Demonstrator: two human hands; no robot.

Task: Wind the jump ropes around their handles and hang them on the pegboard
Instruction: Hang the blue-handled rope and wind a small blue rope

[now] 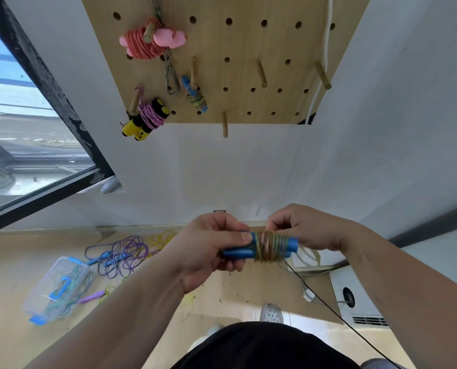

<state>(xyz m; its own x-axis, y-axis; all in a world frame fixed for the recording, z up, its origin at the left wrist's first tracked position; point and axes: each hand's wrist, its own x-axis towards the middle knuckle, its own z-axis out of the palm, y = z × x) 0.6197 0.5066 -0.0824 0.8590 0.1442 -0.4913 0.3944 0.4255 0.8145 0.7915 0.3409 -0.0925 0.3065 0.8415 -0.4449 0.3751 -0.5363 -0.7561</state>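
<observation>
Left hand: my left hand [208,251] grips the pair of blue handles [238,253] at their left end, with the fingers curled underneath and the thumb pressed flat on top.
Right hand: my right hand [307,230] has its fingers curled in tight, pinching the multicoloured rope [271,247] at the top of the coil.
Rope: it is wound in close turns around the right half of the handles, which I hold level in front of me, well below the pegboard [248,62].
Pegboard: three wound ropes hang on pegs at its left side: a pink bundle [147,42], a purple rope on yellow-and-black handles [147,118] and a small blue-handled bundle [195,95].
Floor: a loose purple rope [120,257] lies tangled just beside a clear plastic box [57,288].
</observation>
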